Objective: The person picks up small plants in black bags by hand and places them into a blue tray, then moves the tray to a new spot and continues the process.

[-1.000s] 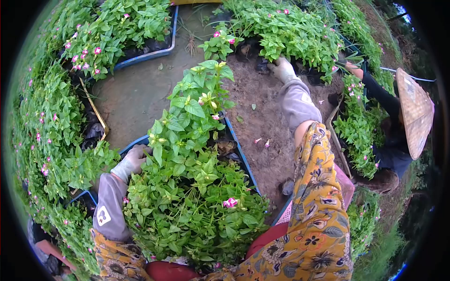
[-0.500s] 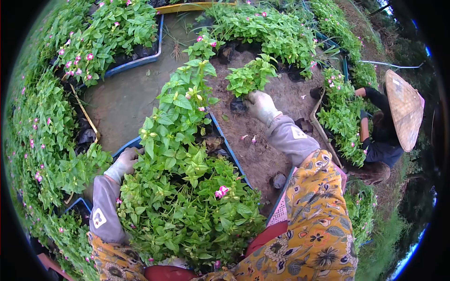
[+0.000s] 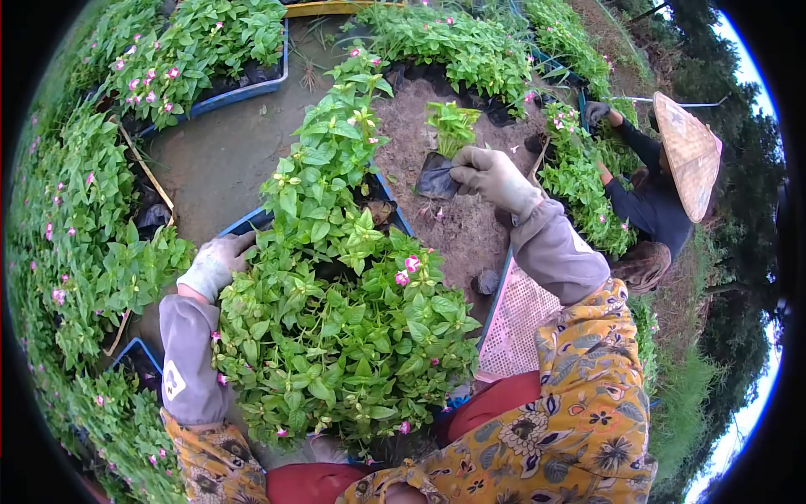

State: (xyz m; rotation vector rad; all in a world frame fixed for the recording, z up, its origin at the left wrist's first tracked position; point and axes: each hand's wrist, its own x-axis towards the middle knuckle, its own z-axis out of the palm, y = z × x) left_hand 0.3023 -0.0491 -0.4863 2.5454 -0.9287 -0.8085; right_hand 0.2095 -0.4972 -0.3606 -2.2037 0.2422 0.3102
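Observation:
My right hand [image 3: 499,178], in a pale glove, pinches the side of a black plastic grow bag [image 3: 437,176]. A small green seedling [image 3: 452,124] stands up out of this bag, which is lifted above the soil and slightly tilted. My left hand [image 3: 215,265], also gloved, is closed at the left edge of a blue tray [image 3: 243,223], its fingertips partly hidden by leaves. The tray is in front of me, packed with leafy flowering plants [image 3: 344,336] bearing a few pink-and-white blooms.
Bare soil [image 3: 411,113] lies beyond the tray. A pink perforated crate [image 3: 525,323] is beside my leg. Another person in a conical hat [image 3: 688,155] works among plants on the right. A second blue tray [image 3: 239,99] of flowers sits at the far left.
My right hand has raised the bagged seedling from the soil and brought it closer. My left hand stays at the tray's edge. The other person has shifted, one arm now reaching farther out.

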